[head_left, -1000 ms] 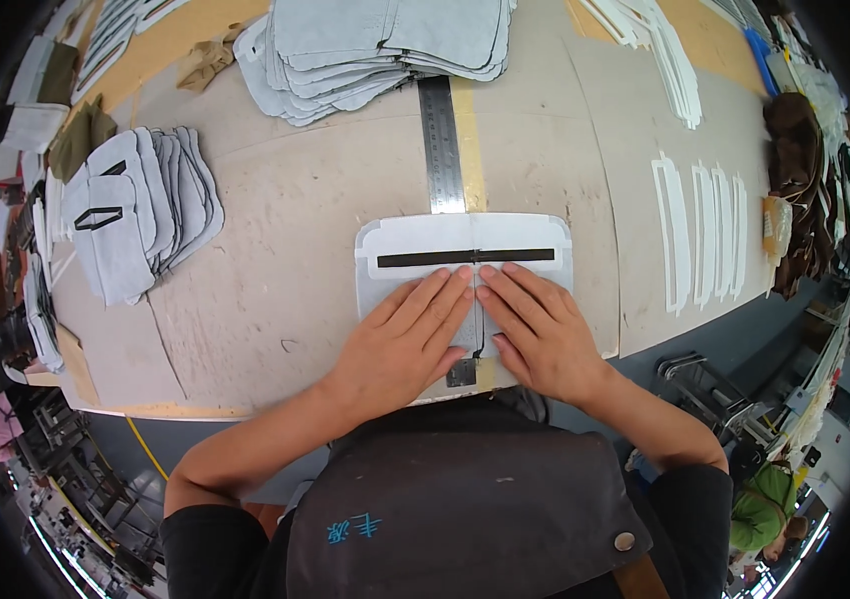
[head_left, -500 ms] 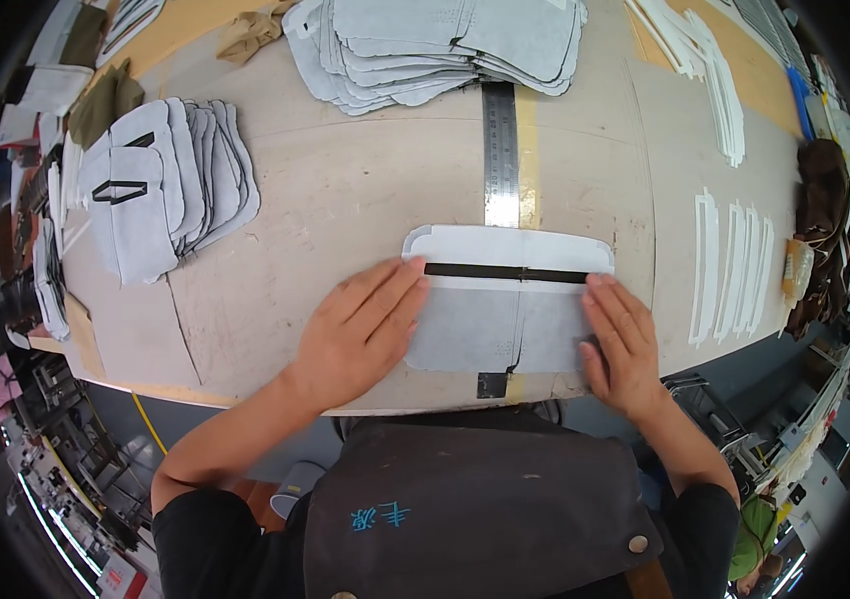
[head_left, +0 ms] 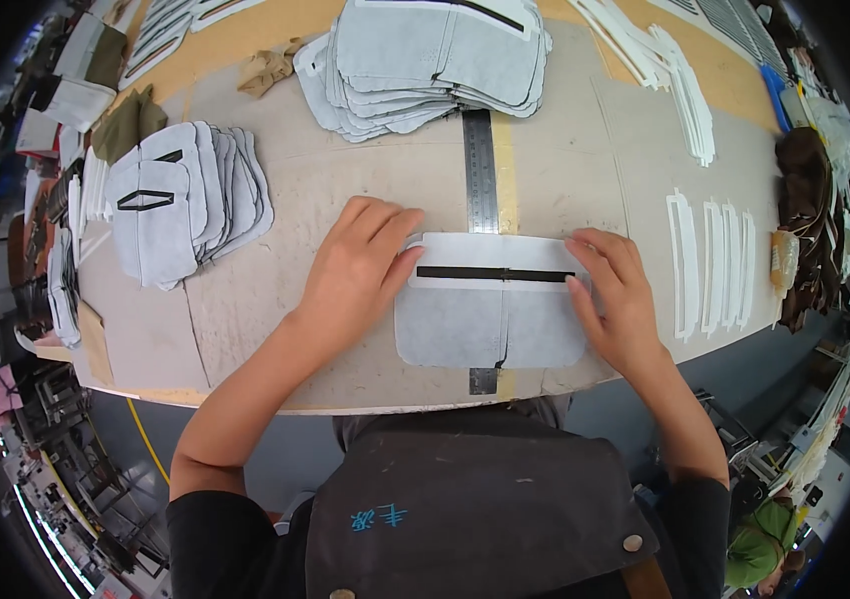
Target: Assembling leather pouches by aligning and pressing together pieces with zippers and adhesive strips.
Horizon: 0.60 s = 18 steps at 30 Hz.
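Note:
In front of me a pale grey panel (head_left: 450, 329) with rounded corners lies flat across a steel ruler (head_left: 482, 175). A long white strip (head_left: 480, 284) runs across its upper part, with a narrow dark slot in it. My left hand (head_left: 355, 265) is at the panel's upper left corner, thumb and fingers apart. At the right end, my right hand (head_left: 622, 299) is open too, its fingertips by the upper right corner and its thumb tip near the slot's end. Neither hand is closed round the panel.
A stack of grey panels (head_left: 415, 65) lies at the far side, and a smaller fanned stack (head_left: 185, 200) at the left. White strip frames (head_left: 724, 265) lie at the right, with white strips (head_left: 684, 95) behind them. Crumpled brown material (head_left: 270, 70) sits at the far left.
Both hands have shifted from the strip's ends to the panel's upper corners. Their fingers, stretched flat before, are now bent with the thumbs spread. The view has tilted slightly.

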{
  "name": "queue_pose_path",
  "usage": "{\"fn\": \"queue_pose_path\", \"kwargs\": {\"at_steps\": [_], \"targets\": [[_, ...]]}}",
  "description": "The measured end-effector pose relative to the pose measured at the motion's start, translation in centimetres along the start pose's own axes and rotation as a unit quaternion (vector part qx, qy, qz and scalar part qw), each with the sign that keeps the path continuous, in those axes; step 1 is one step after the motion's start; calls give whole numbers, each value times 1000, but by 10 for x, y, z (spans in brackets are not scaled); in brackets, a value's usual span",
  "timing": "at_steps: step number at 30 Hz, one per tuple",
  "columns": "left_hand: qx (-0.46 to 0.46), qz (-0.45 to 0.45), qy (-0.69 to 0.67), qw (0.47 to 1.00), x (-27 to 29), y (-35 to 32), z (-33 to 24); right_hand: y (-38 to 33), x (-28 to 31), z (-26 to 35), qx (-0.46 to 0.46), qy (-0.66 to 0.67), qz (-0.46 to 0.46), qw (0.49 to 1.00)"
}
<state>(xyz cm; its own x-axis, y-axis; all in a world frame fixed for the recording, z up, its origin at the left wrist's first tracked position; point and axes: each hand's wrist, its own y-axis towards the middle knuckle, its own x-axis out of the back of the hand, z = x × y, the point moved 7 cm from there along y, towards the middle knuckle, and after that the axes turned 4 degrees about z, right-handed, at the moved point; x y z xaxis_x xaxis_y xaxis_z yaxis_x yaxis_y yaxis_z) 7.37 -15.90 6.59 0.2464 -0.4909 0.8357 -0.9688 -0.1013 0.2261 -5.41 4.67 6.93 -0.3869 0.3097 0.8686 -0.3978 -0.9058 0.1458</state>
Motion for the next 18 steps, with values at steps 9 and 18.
{"fn": "queue_pose_path", "kwargs": {"at_steps": [9,18], "targets": [[144,101,-84,981,-27,27,11,44,-29,12,26,59,-15,998],[160,95,-239,953,-25,14,13,50,-32,2,-27,144,71,987]]}}
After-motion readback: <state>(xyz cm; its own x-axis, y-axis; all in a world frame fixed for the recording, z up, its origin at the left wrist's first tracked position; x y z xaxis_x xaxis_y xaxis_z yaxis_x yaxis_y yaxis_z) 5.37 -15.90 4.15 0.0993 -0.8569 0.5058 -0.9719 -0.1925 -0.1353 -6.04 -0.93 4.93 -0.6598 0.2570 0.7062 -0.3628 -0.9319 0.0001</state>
